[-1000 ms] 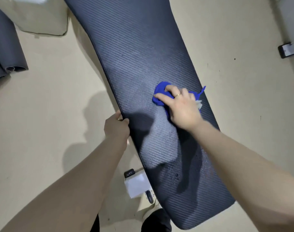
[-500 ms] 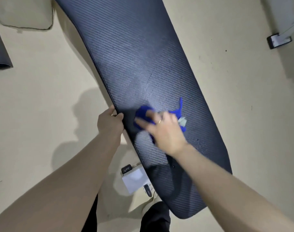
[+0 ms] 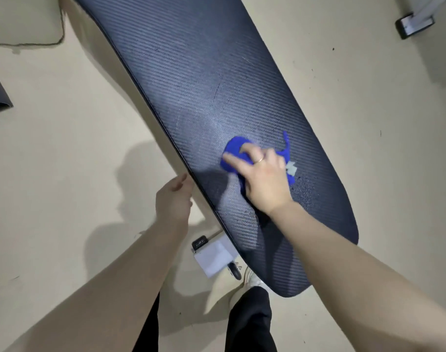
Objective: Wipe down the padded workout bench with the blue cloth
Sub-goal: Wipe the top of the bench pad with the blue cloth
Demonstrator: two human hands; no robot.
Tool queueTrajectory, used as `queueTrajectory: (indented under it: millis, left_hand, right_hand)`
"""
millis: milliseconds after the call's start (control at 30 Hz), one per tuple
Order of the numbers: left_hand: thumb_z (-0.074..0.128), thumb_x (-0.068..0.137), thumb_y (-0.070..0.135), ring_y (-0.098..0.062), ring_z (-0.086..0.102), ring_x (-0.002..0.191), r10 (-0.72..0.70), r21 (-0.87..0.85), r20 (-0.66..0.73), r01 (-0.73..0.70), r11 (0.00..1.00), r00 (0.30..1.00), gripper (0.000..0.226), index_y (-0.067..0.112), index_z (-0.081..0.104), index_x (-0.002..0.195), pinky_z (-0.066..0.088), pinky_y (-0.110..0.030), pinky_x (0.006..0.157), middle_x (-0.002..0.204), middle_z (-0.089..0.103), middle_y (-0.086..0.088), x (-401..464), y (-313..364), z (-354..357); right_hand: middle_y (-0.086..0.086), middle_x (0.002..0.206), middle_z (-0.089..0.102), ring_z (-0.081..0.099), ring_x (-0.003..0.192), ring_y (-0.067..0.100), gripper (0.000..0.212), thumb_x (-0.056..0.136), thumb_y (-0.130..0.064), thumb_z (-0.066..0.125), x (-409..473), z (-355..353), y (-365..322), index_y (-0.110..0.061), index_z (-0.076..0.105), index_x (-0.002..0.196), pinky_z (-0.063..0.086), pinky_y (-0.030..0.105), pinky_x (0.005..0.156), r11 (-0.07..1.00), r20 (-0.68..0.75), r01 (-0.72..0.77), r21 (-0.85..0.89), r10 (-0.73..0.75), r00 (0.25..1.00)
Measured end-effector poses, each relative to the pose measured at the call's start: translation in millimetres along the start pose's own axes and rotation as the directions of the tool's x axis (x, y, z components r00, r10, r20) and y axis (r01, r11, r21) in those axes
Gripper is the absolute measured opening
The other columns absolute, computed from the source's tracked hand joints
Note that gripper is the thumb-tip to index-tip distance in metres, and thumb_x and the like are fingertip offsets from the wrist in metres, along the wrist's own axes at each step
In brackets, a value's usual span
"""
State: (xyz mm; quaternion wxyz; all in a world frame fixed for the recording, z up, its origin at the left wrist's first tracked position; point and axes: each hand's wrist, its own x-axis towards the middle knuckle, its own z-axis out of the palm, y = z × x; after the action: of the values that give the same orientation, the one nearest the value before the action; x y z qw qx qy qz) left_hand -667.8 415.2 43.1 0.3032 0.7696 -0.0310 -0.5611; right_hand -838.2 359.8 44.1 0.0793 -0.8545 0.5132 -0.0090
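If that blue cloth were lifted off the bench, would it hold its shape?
Probably not. The blue cloth lies bunched under the right hand, with a loose tail sticking out, so it looks floppy. It is likely light, and seems to slide easily on the ribbed bench pad.

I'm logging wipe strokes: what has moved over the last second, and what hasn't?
The right hand swept the blue cloth toward the bench's near left edge, then back out toward its middle. The left hand stayed gripping the bench's left edge; nothing was let go.
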Motion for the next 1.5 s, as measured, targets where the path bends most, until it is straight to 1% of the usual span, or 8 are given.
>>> queueTrajectory:
  millis: [100,333,500,767,967,1267,1367,1500]
  left_hand:
    - [0.051,0.095,0.017,-0.02,0.05,0.086,0.019,-0.033,0.078,-0.016,0.999,0.997,0.044,0.018,0.046,0.139,0.044,-0.023,0.068,0.093,0.057,-0.001,-10.2,-9.8,9.8]
    - [0.057,0.079,0.008,-0.027,0.064,0.104,0.031,-0.115,0.099,-0.019,0.993,0.995,0.057,0.023,0.051,0.133,0.046,-0.049,0.102,0.115,0.067,-0.014,-19.3,-8.8,21.8]
    - [0.058,0.088,0.009,-0.017,0.053,0.085,0.057,-0.028,0.029,-0.056,0.998,0.998,0.054,0.027,0.048,0.138,0.045,-0.047,0.104,0.087,0.054,-0.004,-12.7,-16.3,23.1]
    - [0.05,0.081,0.004,-0.019,0.042,0.076,0.125,-0.017,-0.005,-0.125,0.992,0.992,0.05,0.05,0.066,0.096,0.049,-0.039,0.088,0.079,0.042,-0.006,-15.4,-16.6,32.9]
    - [0.056,0.086,0.007,-0.023,0.05,0.081,0.149,0.081,0.025,-0.151,0.985,0.988,0.055,0.031,0.049,0.135,0.045,-0.037,0.09,0.086,0.046,-0.006,-8.3,-17.5,22.7]
    - [0.065,0.083,0.018,-0.03,0.025,0.138,0.534,0.576,-0.037,-0.419,0.702,0.844,0.081,0.019,0.019,0.15,0.024,-0.035,0.111,0.154,0.017,-0.01,-37.3,15.4,38.5]
    - [0.069,0.081,0.026,-0.031,0.016,0.143,0.584,0.687,0.021,-0.436,0.581,0.811,0.088,0.021,0.016,0.151,0.019,-0.042,0.114,0.157,0.008,-0.012,-28.1,31.1,50.2]
    - [0.065,0.085,0.029,-0.028,0.004,0.146,0.489,0.663,-0.059,-0.332,0.671,0.87,0.087,0.024,0.01,0.151,0.011,-0.041,0.117,0.16,-0.006,-0.01,-10.7,57.1,55.0]
  right_hand:
    - [0.007,0.121,0.058,0.053,0.087,0.035,0.058,0.066,-0.008,0.062,-13.6,5.9,-21.3,-0.034,0.06,0.118,0.043,0.043,0.078,0.977,-0.057,-0.209,0.028,0.211,0.976]
    - [-0.002,0.117,0.055,0.048,0.085,0.026,0.056,0.066,-0.017,0.059,-66.5,6.3,-16.3,-0.04,0.057,0.117,0.044,0.038,0.073,0.942,0.121,0.332,0.042,-0.335,0.935]
    - [0.008,0.119,0.057,0.052,0.086,0.034,0.056,0.069,-0.009,0.063,-29.4,-0.5,4.9,-0.034,0.06,0.119,0.043,0.043,0.077,0.962,-0.022,-0.258,0.092,0.26,0.965]
    - [0.0,0.118,0.055,0.055,0.082,0.029,0.07,0.056,-0.017,0.075,-81.7,5.1,-3.4,-0.039,0.056,0.12,0.046,0.037,0.071,0.962,0.103,0.273,0.019,-0.273,0.956]
    - [0.009,0.125,0.055,0.052,0.088,0.036,0.056,0.073,-0.008,0.063,-17.7,-6.0,17.7,-0.035,0.057,0.122,0.041,0.043,0.076,0.95,0.013,-0.306,0.065,0.306,0.952]
    - [0.001,0.116,0.059,0.053,0.083,0.028,0.069,0.058,-0.015,0.076,-51.5,-10.7,14.6,-0.039,0.057,0.119,0.045,0.037,0.072,0.999,0.139,0.035,0.03,-0.039,0.989]
    - [0.005,0.128,0.051,0.05,0.095,0.035,0.06,0.075,-0.009,0.063,-1.8,-21.6,51.9,-0.039,0.053,0.126,0.041,0.043,0.08,0.967,0.091,-0.252,0.041,0.248,0.965]
    - [0.006,0.139,0.033,0.037,0.111,0.034,0.062,0.084,-0.005,0.046,31.9,-24.2,69.2,-0.038,0.039,0.136,0.032,0.044,0.092,0.817,0.108,-0.571,0.075,0.563,0.819]
